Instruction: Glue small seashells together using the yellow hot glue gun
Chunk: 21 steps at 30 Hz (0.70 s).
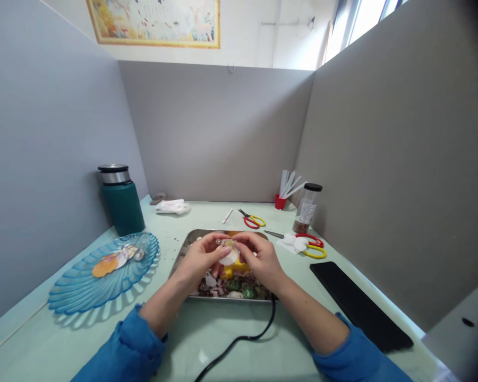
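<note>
Both hands meet above a metal tray (239,301) in the middle of the table. Between them is a pale, fan-shaped seashell (230,257), with something small and shiny at its upper edge that I cannot make out. My left hand (203,256) pinches the shell from the left. From the right, my right hand (262,260) closes its thumb and fingers on the shell's other side. Under the hands, the tray holds several shells and stones and a yellow tool (235,269), partly hidden by my fingers. A black cord (239,338) runs from the tray's front edge toward me.
At left, a blue scalloped plate (69,289) bears shells beside a green bottle (122,207). Red-and-yellow scissors (252,218) lie behind the tray; another pair of scissors (313,245) lies right. A clear jar (306,209) and black slab (354,302) are farther right. Grey partitions (219,132) enclose the table.
</note>
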Available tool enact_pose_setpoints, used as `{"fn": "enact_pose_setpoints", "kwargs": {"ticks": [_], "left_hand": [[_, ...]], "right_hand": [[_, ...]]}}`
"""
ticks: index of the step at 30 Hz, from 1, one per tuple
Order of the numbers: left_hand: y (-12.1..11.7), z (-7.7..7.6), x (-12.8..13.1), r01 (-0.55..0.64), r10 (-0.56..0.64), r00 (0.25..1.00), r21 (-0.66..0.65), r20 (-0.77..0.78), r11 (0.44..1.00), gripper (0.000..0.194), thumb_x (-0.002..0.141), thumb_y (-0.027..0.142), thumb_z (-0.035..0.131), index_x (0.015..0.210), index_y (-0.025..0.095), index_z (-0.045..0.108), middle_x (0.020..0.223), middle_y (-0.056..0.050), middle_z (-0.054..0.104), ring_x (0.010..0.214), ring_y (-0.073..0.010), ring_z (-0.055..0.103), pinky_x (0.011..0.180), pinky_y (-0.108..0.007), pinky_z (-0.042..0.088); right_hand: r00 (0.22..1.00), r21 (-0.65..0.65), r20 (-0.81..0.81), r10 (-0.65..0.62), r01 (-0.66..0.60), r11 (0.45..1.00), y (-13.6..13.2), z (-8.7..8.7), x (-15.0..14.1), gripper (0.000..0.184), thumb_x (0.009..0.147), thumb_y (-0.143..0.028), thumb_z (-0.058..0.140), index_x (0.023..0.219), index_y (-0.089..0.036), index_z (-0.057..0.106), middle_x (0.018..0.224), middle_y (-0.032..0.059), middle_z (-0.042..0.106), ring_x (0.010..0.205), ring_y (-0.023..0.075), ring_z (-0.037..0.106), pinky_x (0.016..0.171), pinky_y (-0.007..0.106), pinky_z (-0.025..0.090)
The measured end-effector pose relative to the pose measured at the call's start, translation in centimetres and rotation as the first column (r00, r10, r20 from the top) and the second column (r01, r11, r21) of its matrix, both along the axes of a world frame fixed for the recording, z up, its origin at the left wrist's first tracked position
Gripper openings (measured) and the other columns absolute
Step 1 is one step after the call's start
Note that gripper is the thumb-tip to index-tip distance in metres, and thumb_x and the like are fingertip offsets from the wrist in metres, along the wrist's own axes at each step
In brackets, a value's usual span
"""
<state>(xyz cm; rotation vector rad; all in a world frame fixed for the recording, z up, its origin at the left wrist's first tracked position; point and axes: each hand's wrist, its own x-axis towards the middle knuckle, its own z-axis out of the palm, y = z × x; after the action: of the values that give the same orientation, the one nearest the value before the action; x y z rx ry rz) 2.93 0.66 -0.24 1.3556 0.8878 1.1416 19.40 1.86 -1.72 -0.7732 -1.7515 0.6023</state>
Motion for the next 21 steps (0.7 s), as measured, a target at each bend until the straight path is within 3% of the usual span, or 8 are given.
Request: {"fn": "enact_pose_setpoints", "kwargs": {"ticks": [7, 11, 16, 21], "left_hand": [[0.27, -0.26, -0.11, -0.074, 0.073, 0.997, 0.011, 0.021, 0.997, 0.032, 0.076, 0.041, 0.06, 0.091, 0.013, 0.06, 0.053, 0.004, 0.056, 0.033, -0.0044, 0.045, 0.042, -0.019, 0.041], [0.48, -0.41, -0.2, -0.096, 0.096, 0.995, 0.052, -0.014, 0.994, 0.032, 0.075, 0.042, 0.06, 0.087, 0.013, 0.061, 0.05, 0.004, 0.056, 0.032, -0.004, 0.043, 0.039, -0.017, 0.037], [0.57, -0.43, -0.68, -0.052, 0.051, 0.998, -0.002, -0.035, 0.999, 0.031, 0.073, 0.042, 0.063, 0.08, 0.012, 0.061, 0.043, 0.005, 0.053, 0.031, -0.0042, 0.042, 0.038, -0.016, 0.035], [0.54, -0.5, -0.84, -0.017, 0.017, 0.999, -0.005, -0.027, 1.0, 0.027, 0.073, 0.039, 0.063, 0.082, 0.014, 0.06, 0.045, 0.006, 0.053, 0.031, -0.0045, 0.042, 0.039, -0.016, 0.036]], "right_hand": [[0.999, 0.041, 0.043, -0.031, 0.029, 0.999, -0.24, 0.22, -0.03, 0.017, 0.087, -0.027, 0.048, 0.096, -0.017, 0.06, 0.08, 0.0033, 0.061, 0.059, 0.011, 0.055, 0.058, 0.023, 0.046], [0.997, 0.069, 0.064, -0.045, 0.04, 0.997, -0.19, 0.18, 0.05, 0.018, 0.088, -0.028, 0.048, 0.096, -0.017, 0.059, 0.078, 0.0029, 0.06, 0.059, 0.0111, 0.055, 0.058, 0.023, 0.045], [0.992, 0.092, 0.122, -0.024, 0.013, 0.996, -0.02, -0.2, 0.23, 0.016, 0.089, -0.026, 0.047, 0.093, -0.017, 0.06, 0.069, 0.0008, 0.057, 0.058, 0.0112, 0.054, 0.058, 0.023, 0.045], [0.981, 0.119, 0.187, -0.048, 0.026, 0.993, 0.22, -0.17, 0.23, 0.016, 0.089, -0.026, 0.047, 0.094, -0.018, 0.06, 0.074, 0.0022, 0.063, 0.065, 0.0133, 0.059, 0.063, 0.024, 0.047]]}}
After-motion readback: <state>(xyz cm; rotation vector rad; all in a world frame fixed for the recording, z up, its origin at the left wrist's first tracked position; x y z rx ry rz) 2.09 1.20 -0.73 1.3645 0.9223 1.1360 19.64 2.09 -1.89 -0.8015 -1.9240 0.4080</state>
